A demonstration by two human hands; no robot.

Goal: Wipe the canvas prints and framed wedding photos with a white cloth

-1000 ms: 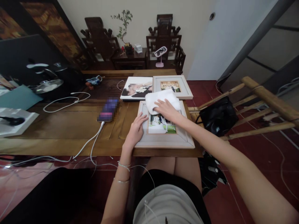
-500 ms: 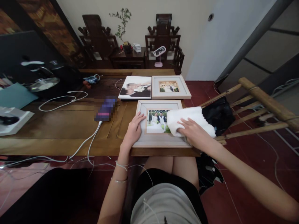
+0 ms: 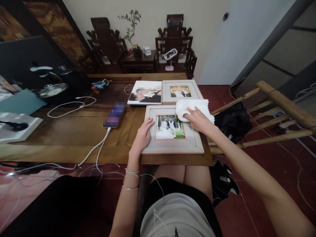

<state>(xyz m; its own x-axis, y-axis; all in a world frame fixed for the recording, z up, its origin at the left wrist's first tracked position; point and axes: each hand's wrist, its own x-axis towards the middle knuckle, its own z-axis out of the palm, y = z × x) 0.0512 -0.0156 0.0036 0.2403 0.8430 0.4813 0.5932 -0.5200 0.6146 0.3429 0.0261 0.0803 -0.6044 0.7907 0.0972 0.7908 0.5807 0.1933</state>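
A pale wooden picture frame [image 3: 172, 148] with a wedding photo lies flat at the near edge of the wooden table [image 3: 61, 131]. My left hand [image 3: 143, 136] rests flat on the frame's left side, fingers spread. My right hand [image 3: 197, 120] presses a folded white cloth [image 3: 194, 107] onto the frame's upper right corner. Behind it lie a second framed photo [image 3: 181, 91] and a frameless photo print [image 3: 145, 92].
A phone [image 3: 115, 115] on a white charging cable lies left of the frame. Further left sit a black kettle, a teal folder and a white tray. A black bag [image 3: 230, 121] and a bamboo chair [image 3: 271, 108] stand to the right. Dark carved chairs line the far wall.
My right hand swept the cloth from the frame's top down to its right side, then back up to the upper right corner. My left hand stayed on the frame's left side.
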